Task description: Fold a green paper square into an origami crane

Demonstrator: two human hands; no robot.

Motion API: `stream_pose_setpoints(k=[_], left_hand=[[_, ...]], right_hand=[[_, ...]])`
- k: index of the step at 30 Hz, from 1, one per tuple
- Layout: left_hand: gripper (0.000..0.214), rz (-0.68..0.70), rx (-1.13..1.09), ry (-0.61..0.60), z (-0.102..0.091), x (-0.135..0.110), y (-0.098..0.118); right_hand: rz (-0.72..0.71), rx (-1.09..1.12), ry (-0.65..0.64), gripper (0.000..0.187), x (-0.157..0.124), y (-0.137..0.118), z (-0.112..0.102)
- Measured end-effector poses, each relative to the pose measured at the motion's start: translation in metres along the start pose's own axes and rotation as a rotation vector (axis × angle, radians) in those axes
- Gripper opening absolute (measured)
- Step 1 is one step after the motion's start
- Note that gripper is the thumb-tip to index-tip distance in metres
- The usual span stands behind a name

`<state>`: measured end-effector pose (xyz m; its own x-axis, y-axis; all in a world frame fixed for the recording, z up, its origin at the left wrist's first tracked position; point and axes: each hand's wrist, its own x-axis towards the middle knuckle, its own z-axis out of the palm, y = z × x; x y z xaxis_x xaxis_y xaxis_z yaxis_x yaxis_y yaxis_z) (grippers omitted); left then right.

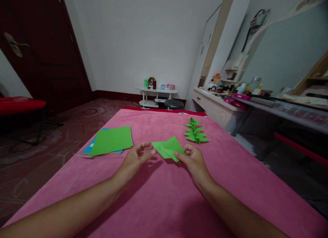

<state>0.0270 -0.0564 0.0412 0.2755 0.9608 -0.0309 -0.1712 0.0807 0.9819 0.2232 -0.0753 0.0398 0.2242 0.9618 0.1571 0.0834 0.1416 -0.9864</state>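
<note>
My right hand (pixel 194 161) pinches a folded piece of green paper (pixel 167 148) by its right side, with the thumb on top. Layered flaps and creases show on the paper, which is held above the pink cloth. At the paper's left corner is my left hand (pixel 139 156), its fingers loosely bent and its thumb apart from them. No paper shows between that thumb and the fingers, though whether a fingertip touches the corner is hard to see. Beyond my right hand stand several folded green paper shapes (pixel 196 131) with pointed tips, lined up in a row.
Flat green sheets (pixel 111 140) lie on a blue-and-white packet (pixel 89 147) at the left of the pink-covered surface (pixel 153 204). A low white stand (pixel 156 91) is by the far wall. On the right, a dressing table (pixel 217 98) carries bottles and boxes. A red stool (pixel 22 105) is at far left.
</note>
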Motion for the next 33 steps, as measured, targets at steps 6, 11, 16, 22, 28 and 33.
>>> stream_pose_setpoints(k=[6, 11, 16, 22, 28, 33], left_hand=[[0.031, -0.171, -0.426, -0.059, 0.039, 0.004, -0.013], [0.03, -0.09, -0.425, 0.036, 0.045, 0.008, -0.018], [0.028, -0.073, -0.154, -0.111, 0.024, 0.018, -0.014], [0.034, -0.088, 0.239, -0.422, 0.017, 0.016, -0.007], [0.037, -0.135, 0.224, -0.434, 0.022, 0.012, -0.006], [0.031, -0.212, 0.09, -0.419, 0.02, 0.008, -0.001]], right_hand=[[-0.108, 0.016, 0.144, 0.027, -0.015, 0.012, 0.007], [-0.077, 0.054, 0.046, 0.025, -0.026, 0.013, 0.01], [-0.012, 0.185, -0.15, 0.034, -0.027, -0.005, 0.007], [0.128, 0.013, -0.43, 0.034, -0.015, -0.01, 0.0], [0.031, -0.021, -0.284, 0.027, -0.017, -0.006, -0.001], [-0.112, -0.012, -0.041, 0.022, -0.018, -0.009, -0.006]])
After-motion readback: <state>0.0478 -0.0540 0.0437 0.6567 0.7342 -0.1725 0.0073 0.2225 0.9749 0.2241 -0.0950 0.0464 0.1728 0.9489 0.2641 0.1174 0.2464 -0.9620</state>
